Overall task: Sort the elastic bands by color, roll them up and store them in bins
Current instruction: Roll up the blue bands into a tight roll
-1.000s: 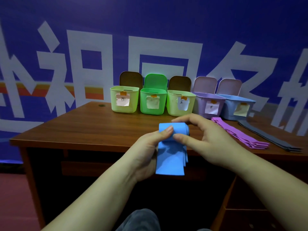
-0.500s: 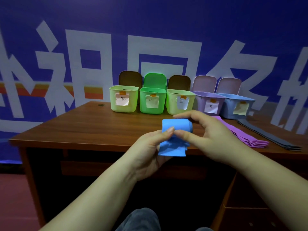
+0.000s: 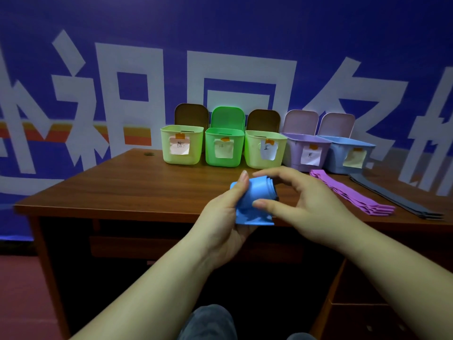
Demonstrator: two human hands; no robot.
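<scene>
Above the front edge of the table [image 3: 103,192], the blue elastic band [image 3: 255,202] is now almost fully rolled, its loose tail far shorter than a second ago, leaving binning next. The left hand [image 3: 224,222] grips the roll, while the right hand [image 3: 306,202] pinches it, fingers [image 3: 263,204] clamped.

Brown wooden desk [image 3: 122,187] with a small round hole near its far left corner, and behind it a blue wall banner [image 3: 245,33] with huge white characters.
</scene>
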